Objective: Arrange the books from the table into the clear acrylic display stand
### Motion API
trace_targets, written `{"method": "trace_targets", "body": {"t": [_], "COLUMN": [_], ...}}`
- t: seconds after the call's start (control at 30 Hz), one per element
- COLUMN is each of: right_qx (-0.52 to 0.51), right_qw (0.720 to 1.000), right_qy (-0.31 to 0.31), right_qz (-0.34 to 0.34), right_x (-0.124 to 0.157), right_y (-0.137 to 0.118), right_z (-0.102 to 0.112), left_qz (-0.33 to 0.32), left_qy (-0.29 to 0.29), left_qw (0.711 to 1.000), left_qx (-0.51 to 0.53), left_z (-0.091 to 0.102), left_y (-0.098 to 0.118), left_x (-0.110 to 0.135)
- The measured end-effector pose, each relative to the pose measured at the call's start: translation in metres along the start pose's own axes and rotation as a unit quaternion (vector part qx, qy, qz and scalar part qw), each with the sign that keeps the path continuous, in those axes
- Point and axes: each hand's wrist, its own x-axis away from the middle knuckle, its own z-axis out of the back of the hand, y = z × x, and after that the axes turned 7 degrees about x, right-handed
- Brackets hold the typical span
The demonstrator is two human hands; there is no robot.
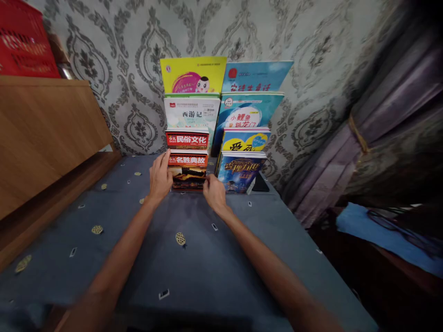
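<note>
Two tiered columns of books stand on a rack against the patterned wall. My left hand [160,176] grips the left edge of the front red-and-orange book [188,171] in the left column. My right hand [214,192] holds that same book at its lower right corner, fingers curled round it. Behind it rise a red book [187,139], a white book [192,113] and a yellow book [193,74]. The right column shows a dark blue fantasy book [240,171] in front, then a yellow-blue one [245,139] and two light blue ones [247,113] behind.
The rack stands on a grey-blue cloth [194,258] with small printed motifs. A wooden headboard [44,133] runs along the left, with a red crate [22,41] on top. Purple curtains [380,133] hang at the right, above a blue cloth [387,237].
</note>
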Motion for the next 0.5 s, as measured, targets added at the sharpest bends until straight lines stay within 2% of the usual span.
{"method": "trace_targets", "body": {"t": [0.1, 0.27, 0.4, 0.5], "right_qx": [0.030, 0.029, 0.027, 0.034], "right_qw": [0.999, 0.998, 0.998, 0.997], "right_qy": [-0.034, -0.048, -0.054, -0.060], "right_qz": [-0.027, -0.030, -0.027, -0.029], "right_x": [0.002, 0.002, 0.001, 0.001], "right_y": [-0.004, -0.006, -0.005, -0.005], "right_z": [0.007, 0.012, 0.012, 0.013], "left_qz": [0.016, 0.019, -0.039, -0.093], "left_qy": [-0.013, -0.022, -0.025, -0.063], "left_qw": [0.999, 0.997, 0.992, 0.987], "left_qx": [-0.027, -0.071, -0.117, -0.116], "left_z": [0.000, 0.002, -0.002, -0.010], "left_y": [0.005, 0.015, 0.033, 0.046], "left_x": [-0.001, -0.007, -0.013, -0.016]}}
